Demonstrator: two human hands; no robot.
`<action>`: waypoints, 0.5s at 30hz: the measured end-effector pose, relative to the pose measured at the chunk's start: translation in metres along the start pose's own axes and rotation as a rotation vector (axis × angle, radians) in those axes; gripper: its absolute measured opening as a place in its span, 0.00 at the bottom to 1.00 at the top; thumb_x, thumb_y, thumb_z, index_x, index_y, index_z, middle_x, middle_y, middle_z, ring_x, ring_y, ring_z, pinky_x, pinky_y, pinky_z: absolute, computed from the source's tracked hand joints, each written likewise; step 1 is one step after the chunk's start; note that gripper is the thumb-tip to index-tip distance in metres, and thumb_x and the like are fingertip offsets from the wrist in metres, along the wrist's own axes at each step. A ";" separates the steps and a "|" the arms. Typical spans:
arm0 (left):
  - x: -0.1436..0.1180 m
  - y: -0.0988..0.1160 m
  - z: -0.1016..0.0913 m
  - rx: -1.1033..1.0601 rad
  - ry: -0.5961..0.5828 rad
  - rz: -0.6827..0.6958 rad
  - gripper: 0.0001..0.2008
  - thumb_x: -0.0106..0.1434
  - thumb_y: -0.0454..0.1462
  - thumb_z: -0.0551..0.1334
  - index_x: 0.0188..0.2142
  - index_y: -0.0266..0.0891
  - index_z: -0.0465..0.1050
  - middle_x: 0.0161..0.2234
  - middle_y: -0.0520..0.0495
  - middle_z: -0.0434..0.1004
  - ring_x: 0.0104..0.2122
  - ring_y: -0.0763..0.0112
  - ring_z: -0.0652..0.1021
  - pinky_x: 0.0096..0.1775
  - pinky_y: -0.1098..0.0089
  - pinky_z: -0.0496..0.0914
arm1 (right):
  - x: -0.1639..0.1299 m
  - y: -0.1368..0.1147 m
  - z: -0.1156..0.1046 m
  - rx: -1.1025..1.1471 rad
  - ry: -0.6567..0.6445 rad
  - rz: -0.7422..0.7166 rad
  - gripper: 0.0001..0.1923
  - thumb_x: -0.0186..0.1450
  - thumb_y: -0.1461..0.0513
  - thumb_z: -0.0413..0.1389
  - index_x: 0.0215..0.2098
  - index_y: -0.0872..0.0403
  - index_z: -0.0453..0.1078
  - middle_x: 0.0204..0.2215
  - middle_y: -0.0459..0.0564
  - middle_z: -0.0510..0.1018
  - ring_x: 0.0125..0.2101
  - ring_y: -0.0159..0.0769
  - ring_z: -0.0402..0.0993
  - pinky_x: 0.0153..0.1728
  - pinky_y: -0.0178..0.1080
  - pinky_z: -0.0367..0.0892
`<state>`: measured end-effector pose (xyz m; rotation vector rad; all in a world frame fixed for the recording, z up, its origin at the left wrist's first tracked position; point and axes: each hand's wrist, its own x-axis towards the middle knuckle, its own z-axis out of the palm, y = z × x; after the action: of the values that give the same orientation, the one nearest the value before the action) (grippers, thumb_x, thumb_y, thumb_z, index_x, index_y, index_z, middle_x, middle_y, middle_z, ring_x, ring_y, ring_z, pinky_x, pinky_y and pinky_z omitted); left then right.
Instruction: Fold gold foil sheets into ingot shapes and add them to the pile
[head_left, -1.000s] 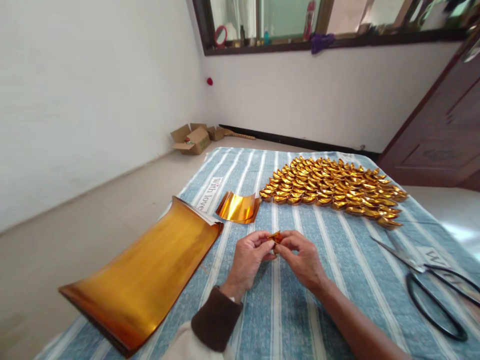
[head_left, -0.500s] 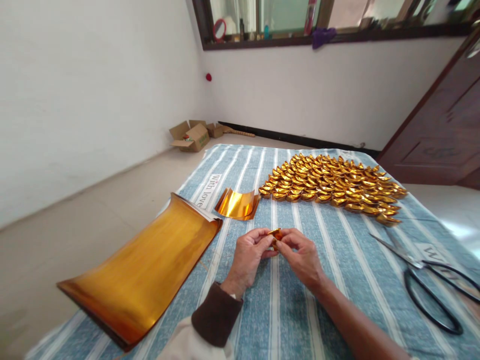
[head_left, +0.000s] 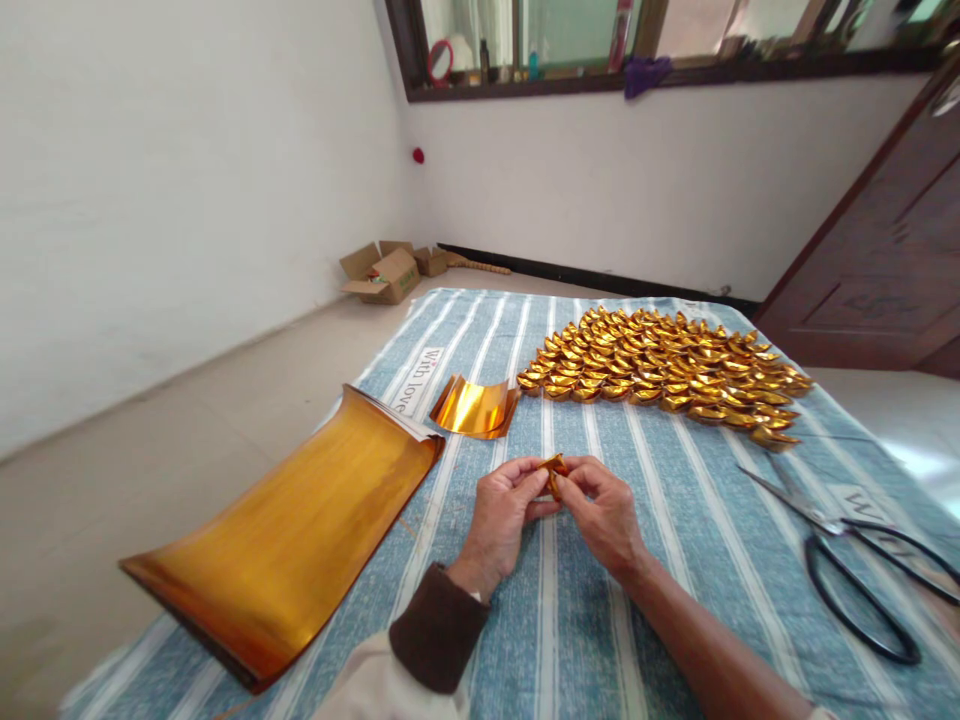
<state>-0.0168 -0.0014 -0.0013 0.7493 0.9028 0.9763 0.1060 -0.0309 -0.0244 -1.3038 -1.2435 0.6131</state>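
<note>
Between my two hands is a small piece of folded gold foil paper (head_left: 553,468), partly covered by the fingers. My left hand (head_left: 504,510) pinches its left side with thumb and fingertips. On its right side my right hand (head_left: 606,510) grips it the same way. Beyond the hands, a short stack of cut gold foil sheets (head_left: 474,408) curls upward at its ends. Many folded gold paper ingots (head_left: 660,365) lie in close rows toward the back right of the table. A large stack of gold foil sheets (head_left: 292,530) rests at the left.
Black-handled scissors (head_left: 832,527) lie partly open at the right. Blue-and-white striped cloth (head_left: 517,640) covers the table. An open cardboard box (head_left: 386,275) sits on the floor by the wall, and a brown door (head_left: 877,240) stands at the right.
The foil piece has turned slightly between my fingertips, and more of its folded face shows. Both hands stay in nearly the same place.
</note>
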 end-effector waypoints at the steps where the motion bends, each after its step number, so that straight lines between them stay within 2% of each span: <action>1: 0.000 0.000 0.001 -0.013 0.005 -0.001 0.14 0.49 0.38 0.73 0.33 0.32 0.76 0.34 0.44 0.80 0.30 0.70 0.79 0.31 0.72 0.77 | 0.000 0.000 0.000 0.006 0.004 0.007 0.13 0.62 0.57 0.57 0.21 0.52 0.68 0.33 0.50 0.79 0.34 0.36 0.75 0.37 0.38 0.68; 10: -0.001 -0.004 0.002 -0.037 0.032 0.007 0.15 0.48 0.37 0.73 0.34 0.31 0.77 0.34 0.43 0.81 0.30 0.69 0.80 0.33 0.71 0.77 | -0.001 0.004 0.001 0.063 0.013 0.071 0.14 0.62 0.56 0.57 0.21 0.52 0.67 0.32 0.49 0.78 0.33 0.36 0.75 0.33 0.37 0.68; 15: -0.001 -0.002 0.001 0.002 0.032 -0.004 0.15 0.48 0.37 0.73 0.34 0.31 0.77 0.33 0.43 0.81 0.30 0.69 0.80 0.32 0.72 0.77 | 0.000 0.004 -0.004 0.022 -0.031 0.036 0.13 0.62 0.56 0.58 0.22 0.52 0.69 0.32 0.50 0.78 0.34 0.36 0.75 0.35 0.37 0.68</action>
<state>-0.0156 -0.0037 -0.0025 0.7350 0.9324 0.9870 0.1107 -0.0309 -0.0274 -1.3053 -1.2375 0.6733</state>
